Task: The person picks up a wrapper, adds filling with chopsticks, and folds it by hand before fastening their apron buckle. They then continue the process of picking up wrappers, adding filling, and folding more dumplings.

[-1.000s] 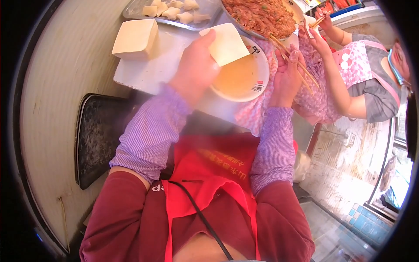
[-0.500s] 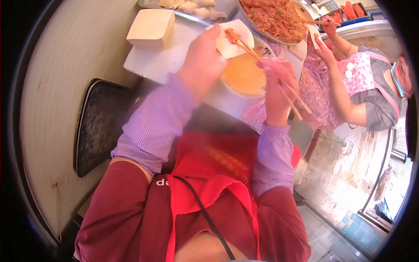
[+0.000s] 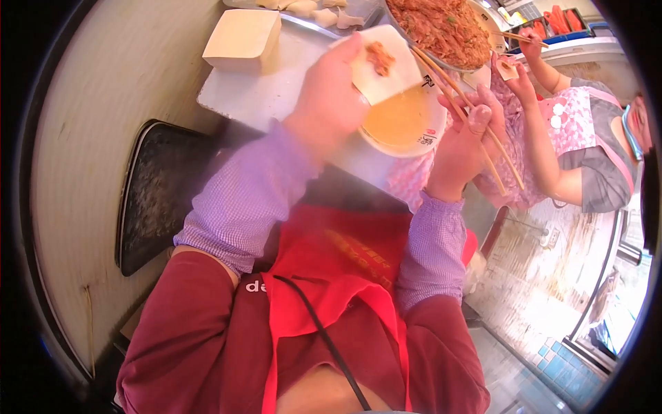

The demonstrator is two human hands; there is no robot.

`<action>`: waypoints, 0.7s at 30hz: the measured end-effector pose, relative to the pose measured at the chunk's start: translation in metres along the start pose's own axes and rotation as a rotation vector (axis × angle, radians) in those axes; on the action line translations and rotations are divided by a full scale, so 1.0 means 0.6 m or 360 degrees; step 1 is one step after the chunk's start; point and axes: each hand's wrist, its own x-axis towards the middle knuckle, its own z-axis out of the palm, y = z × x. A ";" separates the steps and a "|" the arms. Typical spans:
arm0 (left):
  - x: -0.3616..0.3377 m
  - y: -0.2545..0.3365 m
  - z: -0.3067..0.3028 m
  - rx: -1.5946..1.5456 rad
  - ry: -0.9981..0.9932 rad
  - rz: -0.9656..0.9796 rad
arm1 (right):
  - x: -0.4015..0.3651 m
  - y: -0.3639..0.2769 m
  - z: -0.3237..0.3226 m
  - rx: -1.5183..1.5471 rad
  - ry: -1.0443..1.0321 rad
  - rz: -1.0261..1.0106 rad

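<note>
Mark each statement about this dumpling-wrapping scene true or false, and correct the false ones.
1. The left hand holds a wrapper with a dab of filling on it. True.
2. The right hand holds a spoon. False: it holds chopsticks.
3. The bowl under the wrapper is empty. False: it holds yellowish liquid.
4. A stack of wrappers sits on the white board. True.

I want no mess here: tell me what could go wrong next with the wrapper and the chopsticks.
1. The wrapper in the left hand hangs over the bowl of yellow liquid; if it tips, the dab of filling could slide off into it.
2. The chopsticks in the right hand point past the wrapper's edge; a careless move might tear it or knock it loose.
</note>
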 end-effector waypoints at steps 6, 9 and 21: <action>-0.003 0.012 0.013 -0.0168 -0.0007 -0.0098 | 0.002 0.007 0.001 0.0031 -0.0037 0.0057; -0.008 0.028 0.016 -0.0246 0.0012 -0.0125 | 0.006 0.011 -0.029 -0.0043 -0.0179 0.0303; -0.045 0.054 0.080 -0.0498 -0.0056 -0.0504 | 0.023 0.001 -0.011 0.0394 0.0028 0.0334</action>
